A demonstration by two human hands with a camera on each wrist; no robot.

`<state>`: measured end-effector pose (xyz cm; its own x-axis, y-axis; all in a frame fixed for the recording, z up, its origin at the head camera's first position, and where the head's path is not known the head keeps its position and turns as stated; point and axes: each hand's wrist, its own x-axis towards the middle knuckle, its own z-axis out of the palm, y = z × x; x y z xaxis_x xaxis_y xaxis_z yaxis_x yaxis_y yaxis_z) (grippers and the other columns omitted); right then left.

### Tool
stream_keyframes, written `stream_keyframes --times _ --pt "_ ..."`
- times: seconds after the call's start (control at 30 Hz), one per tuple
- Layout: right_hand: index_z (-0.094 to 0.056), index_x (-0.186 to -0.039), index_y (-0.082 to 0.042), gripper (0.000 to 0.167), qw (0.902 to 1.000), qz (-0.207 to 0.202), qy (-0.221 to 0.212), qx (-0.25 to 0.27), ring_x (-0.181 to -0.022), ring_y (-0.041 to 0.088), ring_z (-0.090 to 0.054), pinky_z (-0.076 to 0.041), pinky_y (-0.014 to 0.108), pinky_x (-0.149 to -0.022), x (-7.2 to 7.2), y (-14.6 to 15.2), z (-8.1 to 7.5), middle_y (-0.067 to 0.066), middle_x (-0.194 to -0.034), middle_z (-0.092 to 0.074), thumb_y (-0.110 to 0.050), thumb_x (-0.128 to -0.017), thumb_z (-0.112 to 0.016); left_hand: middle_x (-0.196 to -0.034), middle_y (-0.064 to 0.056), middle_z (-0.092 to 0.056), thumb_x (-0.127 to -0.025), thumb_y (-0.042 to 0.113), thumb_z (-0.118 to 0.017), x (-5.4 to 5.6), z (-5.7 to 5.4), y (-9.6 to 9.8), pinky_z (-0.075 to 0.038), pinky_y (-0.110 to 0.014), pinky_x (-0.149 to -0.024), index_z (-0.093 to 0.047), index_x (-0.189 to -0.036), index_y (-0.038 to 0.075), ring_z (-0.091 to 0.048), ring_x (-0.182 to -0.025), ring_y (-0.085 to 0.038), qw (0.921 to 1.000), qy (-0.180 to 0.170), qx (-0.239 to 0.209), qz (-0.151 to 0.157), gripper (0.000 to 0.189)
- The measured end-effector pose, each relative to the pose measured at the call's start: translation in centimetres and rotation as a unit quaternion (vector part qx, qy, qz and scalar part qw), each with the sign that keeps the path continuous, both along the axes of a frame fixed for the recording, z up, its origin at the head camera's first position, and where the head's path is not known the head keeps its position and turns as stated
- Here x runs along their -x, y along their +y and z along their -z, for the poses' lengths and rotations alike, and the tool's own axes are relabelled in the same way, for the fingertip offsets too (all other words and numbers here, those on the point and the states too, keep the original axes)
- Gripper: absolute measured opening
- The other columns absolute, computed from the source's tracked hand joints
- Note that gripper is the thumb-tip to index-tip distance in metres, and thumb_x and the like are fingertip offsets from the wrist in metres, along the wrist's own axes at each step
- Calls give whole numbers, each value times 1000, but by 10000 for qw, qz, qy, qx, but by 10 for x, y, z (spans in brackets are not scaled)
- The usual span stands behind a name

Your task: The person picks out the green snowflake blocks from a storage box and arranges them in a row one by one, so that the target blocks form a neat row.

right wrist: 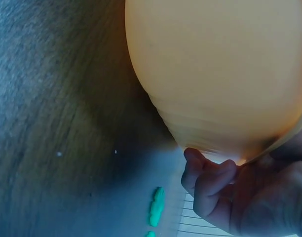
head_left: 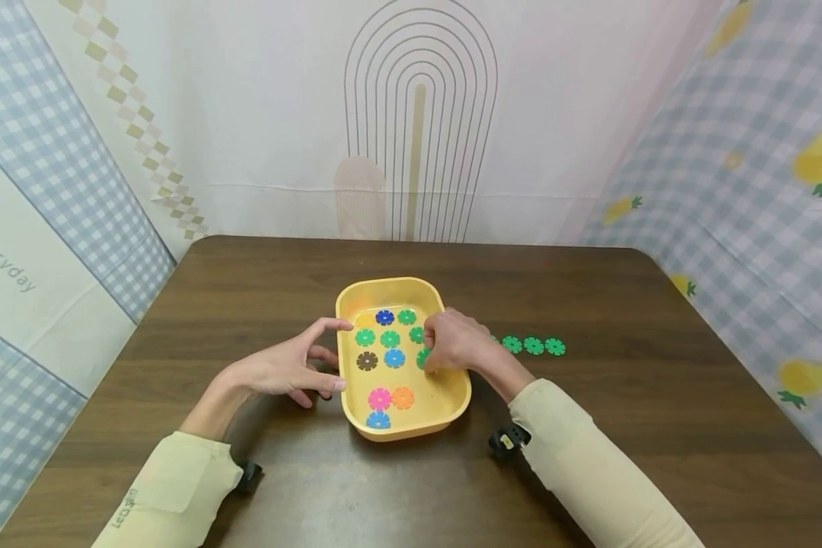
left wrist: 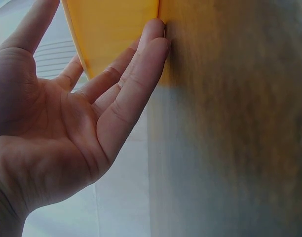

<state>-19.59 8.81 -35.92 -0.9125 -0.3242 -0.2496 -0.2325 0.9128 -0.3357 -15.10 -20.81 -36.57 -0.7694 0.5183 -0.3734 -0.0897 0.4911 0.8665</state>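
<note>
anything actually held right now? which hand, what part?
Right hand reaches into the yellow tray, fingers curled at a green disc by the right wall; actual pinch cannot be told. Left hand holds nothing: straight fingers touch the tray's outer left wall.

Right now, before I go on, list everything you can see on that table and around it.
Tray: one, yellow, table centre.
Discs in the tray: blue three, green at least four, brown one, pink one, orange one.
Discs on the table: three green in plain view, in a row right of the tray.
Table: one, dark brown wood.
Backdrop cloths: white, checked at the sides.
Left hand: open, fingertips on the tray's left wall.
Right hand: over the tray's right rim, pinching a green disc.
</note>
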Motion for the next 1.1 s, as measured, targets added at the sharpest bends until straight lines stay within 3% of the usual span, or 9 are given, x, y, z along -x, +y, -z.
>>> stream_keyframes --times 0.27,0.5,0.73,1.1 --pt "-66 -80 -15 26 9995 -15 -172 260 -91 21 -56 -48 30 -63 0 4 1 6 -98 -58 -20 -79 -92 -145 -25 -55 -96 29 -81 0 2 2 -64 -47 -78 -22 -159 31 -71 -96 -28 10000 10 -21 -1 86" --pt "-67 -83 -11 19 9981 -112 -416 435 -76 18 -63 -52 26 -62 1 7 -4 6 -90 -64 -13 -86 -86 -147 -26 -53 -95 31 -81 0 2 2 -63 -47 -78 -22 -159 30 -72 -96 -28 9999 15 -80 68 87" --pt "-69 -86 -11 12 9969 -118 -612 483 -80 19 -61 -51 25 -63 2 9 -10 7 -96 -65 -11 -90 -80 -147 -26 -53 -95 31 -81 0 2 1 -64 -47 -78 -22 -159 30 -72 -96 -28 9999 33 -91 72 87" --pt "-69 -85 -13 12 9967 -48 -553 592 -79 20 -61 -50 26 -63 -1 11 -11 6 -97 -66 -13 -90 -81 -147 -26 -53 -96 30 -81 1 2 -1 -64 -48 -79 -22 -159 31 -72 -96 -28 10000 -20 -76 -16 86"
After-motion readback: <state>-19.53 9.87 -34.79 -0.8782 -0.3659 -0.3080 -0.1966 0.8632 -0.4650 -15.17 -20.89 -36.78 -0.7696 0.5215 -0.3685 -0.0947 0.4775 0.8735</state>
